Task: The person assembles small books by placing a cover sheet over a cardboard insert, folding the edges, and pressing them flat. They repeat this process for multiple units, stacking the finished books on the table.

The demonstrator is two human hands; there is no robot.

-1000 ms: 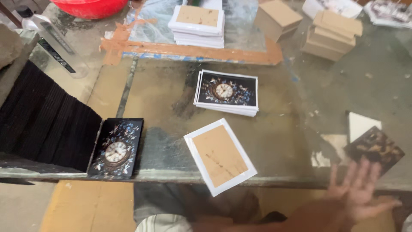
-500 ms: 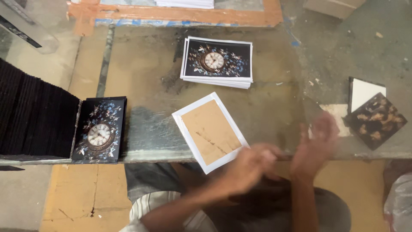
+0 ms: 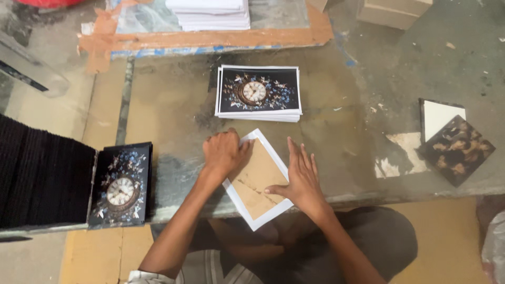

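A brown cardboard panel with a white border point(image 3: 256, 179) lies tilted at the near edge of the glass table point(image 3: 173, 110), partly overhanging it. My left hand point(image 3: 225, 152) is curled on the panel's upper left corner, pressing it. My right hand point(image 3: 301, 177) lies flat with fingers spread on the panel's right edge. Just beyond the hands sits a stack of printed sheets point(image 3: 259, 92) showing a clock among blue flowers.
A clock-print cover point(image 3: 121, 185) leans against a row of black covers point(image 3: 39, 179) at the left. A white card point(image 3: 441, 118) and a dark mottled square point(image 3: 456, 149) lie at the right. White sheets point(image 3: 210, 12) and cardboard boxes point(image 3: 394, 10) are at the back.
Both hands came up from below the table edge and landed on the bordered cardboard panel. The view shifted down and closer.
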